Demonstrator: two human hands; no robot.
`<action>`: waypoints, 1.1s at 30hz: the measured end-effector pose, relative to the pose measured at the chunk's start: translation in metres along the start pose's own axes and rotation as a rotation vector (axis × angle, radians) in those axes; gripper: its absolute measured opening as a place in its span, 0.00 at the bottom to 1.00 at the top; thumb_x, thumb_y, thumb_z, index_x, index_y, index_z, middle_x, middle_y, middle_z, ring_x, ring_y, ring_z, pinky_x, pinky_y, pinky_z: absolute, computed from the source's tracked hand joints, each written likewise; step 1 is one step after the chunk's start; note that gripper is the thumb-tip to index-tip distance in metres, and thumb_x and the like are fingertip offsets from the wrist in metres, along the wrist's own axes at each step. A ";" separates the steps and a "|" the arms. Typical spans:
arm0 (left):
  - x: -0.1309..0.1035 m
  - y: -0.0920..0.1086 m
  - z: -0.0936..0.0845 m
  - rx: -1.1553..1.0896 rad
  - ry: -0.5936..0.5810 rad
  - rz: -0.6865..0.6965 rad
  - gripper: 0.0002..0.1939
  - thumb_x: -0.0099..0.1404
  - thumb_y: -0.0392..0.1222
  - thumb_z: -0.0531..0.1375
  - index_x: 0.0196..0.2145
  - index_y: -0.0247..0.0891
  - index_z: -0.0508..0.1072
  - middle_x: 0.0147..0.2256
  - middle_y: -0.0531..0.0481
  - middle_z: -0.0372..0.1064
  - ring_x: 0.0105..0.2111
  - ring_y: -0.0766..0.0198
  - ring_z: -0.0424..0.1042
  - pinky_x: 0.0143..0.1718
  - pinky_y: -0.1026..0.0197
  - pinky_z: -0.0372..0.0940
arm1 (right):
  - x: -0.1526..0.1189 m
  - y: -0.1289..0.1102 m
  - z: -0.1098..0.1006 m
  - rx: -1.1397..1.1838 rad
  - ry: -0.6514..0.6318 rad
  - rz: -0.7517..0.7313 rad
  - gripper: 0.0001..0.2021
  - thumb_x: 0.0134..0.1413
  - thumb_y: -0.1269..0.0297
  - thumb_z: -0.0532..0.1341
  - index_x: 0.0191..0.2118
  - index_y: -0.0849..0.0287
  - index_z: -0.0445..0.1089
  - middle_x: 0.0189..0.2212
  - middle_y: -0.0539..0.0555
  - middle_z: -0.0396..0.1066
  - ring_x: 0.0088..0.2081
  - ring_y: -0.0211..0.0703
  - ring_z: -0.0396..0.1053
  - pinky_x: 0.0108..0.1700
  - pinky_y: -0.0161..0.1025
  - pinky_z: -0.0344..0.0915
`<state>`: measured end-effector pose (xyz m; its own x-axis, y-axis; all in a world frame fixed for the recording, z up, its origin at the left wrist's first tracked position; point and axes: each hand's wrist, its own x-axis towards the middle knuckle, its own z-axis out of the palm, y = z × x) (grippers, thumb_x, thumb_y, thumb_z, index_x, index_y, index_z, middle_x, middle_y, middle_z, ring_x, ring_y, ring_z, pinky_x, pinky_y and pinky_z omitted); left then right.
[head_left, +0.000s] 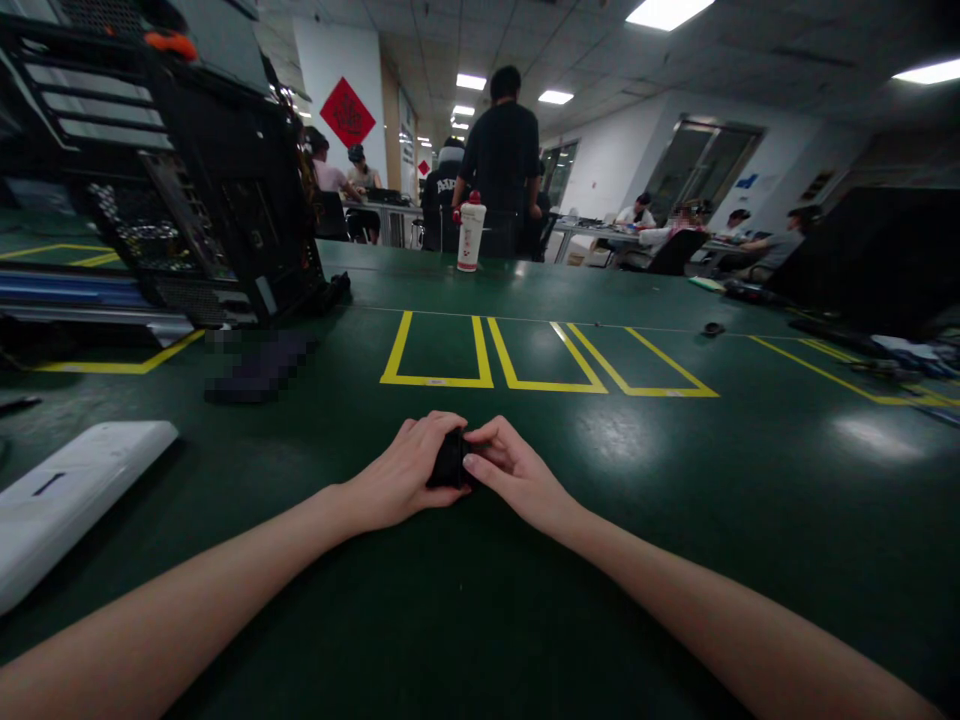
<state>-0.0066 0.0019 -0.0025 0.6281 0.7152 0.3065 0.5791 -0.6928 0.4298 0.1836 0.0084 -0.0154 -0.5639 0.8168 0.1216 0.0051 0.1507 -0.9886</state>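
A small black object (448, 462) rests on the dark green table (480, 610) near the middle of the view. My left hand (401, 470) is wrapped round its left side, thumb below and fingers above. On the right side, my right hand (519, 472) pinches the object's edge between thumb and index finger. Part of the object is hidden by my fingers, and its details are too dark to tell.
Yellow tape outlines (435, 382) lie beyond my hands. A white device (82, 495) and an open black computer case (202, 180) stand at the left. A white cup (470, 235) is farther back. A dark monitor (874, 255) is at the right; people are behind.
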 end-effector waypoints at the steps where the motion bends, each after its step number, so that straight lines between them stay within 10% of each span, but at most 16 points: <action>1: 0.000 0.000 0.000 -0.004 0.002 0.002 0.29 0.59 0.40 0.61 0.52 0.40 0.49 0.48 0.43 0.57 0.45 0.54 0.61 0.45 0.50 0.59 | 0.001 0.000 0.001 -0.006 0.018 0.000 0.07 0.55 0.65 0.58 0.39 0.55 0.59 0.37 0.49 0.64 0.39 0.39 0.68 0.38 0.38 0.68; 13: 0.000 0.001 -0.001 -0.033 0.009 -0.011 0.28 0.59 0.39 0.60 0.52 0.41 0.50 0.48 0.43 0.57 0.44 0.53 0.62 0.43 0.50 0.59 | -0.002 -0.004 -0.003 -0.027 -0.035 0.004 0.14 0.50 0.69 0.61 0.43 0.55 0.60 0.45 0.51 0.63 0.49 0.42 0.64 0.52 0.45 0.63; 19: 0.001 0.002 -0.002 -0.037 0.022 -0.009 0.28 0.59 0.40 0.60 0.52 0.41 0.50 0.47 0.43 0.58 0.44 0.53 0.62 0.43 0.50 0.59 | -0.001 -0.002 0.001 -0.021 0.001 0.007 0.07 0.54 0.65 0.58 0.39 0.55 0.59 0.36 0.50 0.64 0.39 0.40 0.68 0.39 0.40 0.69; 33: 0.001 0.002 -0.001 -0.022 0.017 -0.009 0.29 0.58 0.39 0.61 0.52 0.41 0.50 0.48 0.43 0.57 0.44 0.54 0.62 0.44 0.51 0.59 | -0.001 -0.001 0.000 -0.038 -0.002 -0.023 0.08 0.54 0.66 0.58 0.41 0.55 0.61 0.40 0.50 0.64 0.44 0.41 0.67 0.45 0.42 0.67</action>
<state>-0.0053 0.0014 -0.0006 0.6140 0.7229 0.3168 0.5731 -0.6844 0.4507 0.1837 0.0075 -0.0147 -0.5662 0.8115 0.1445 0.0233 0.1910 -0.9813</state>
